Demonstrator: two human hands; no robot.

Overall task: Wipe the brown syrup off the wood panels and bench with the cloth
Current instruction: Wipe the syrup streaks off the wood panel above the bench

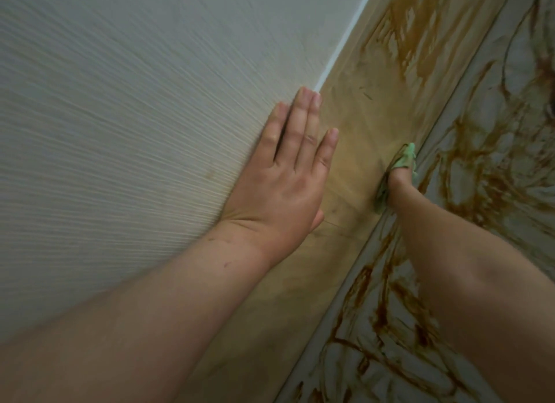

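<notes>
- Grip of the right hand (397, 179): the green cloth (404, 159) is bunched over its fingers and pressed onto the tan wood panel (351, 162). It sits just beside the seam (432, 150) where that panel meets the streaked pale surface, taken to be the bench (486, 168). The fingers are hidden by cloth and wrist, so it cannot be told whether the cloth is clenched or only pressed flat.
- Grip of the left hand (288, 174): released. It is laid flat, fingers straight, on the pale ribbed panel (120, 108) at that panel's edge, and appears to serve as a brace.
- Syrup (417, 36) is smeared thickly at the far end of the wood panel. The stretch around the cloth looks largely wiped, with a faint film left. Brown trails cover the bench.
- Strokes should be run along the panel toward the far smear, overlapped, with even pressure.
- The cloth should be refolded to a clean face once loaded; otherwise the film is likely to be spread rather than lifted.
- The seam should be traced with a folded cloth edge, since syrup is likely to collect there.
- The bench is best left until the panel is done, so that any runoff is wiped only once.
</notes>
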